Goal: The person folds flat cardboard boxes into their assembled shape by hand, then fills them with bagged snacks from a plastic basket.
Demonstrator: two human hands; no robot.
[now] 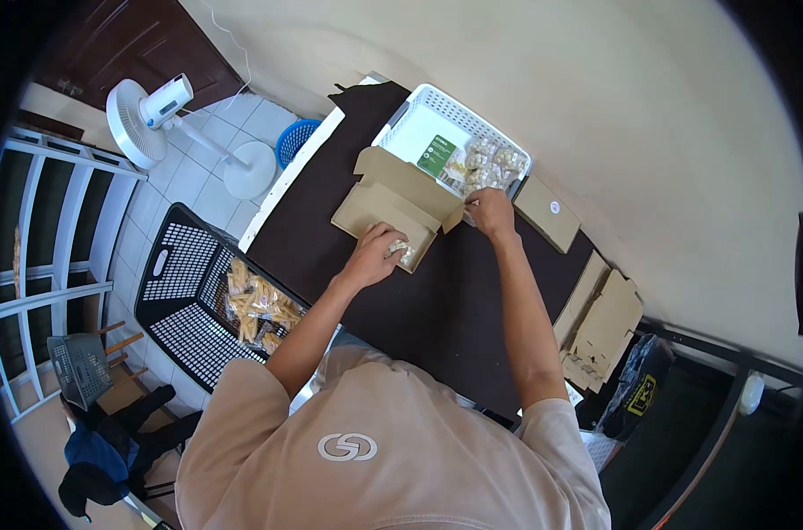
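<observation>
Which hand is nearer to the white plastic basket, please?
The right hand, at the near edge of the basket; the left hand is farther off, at the open cardboard box.

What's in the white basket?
The white basket holds a green printed item and clear bags of pale pieces. The right hand hides part of its near edge; anything beneath the bags is covered.

Open cardboard box (385, 210) (packet (406, 253) inside, apparently)

open box (386, 212) 1 | fan (136, 124) 1 | blue basket (293, 141) 1 | door (145, 49) 1
</observation>
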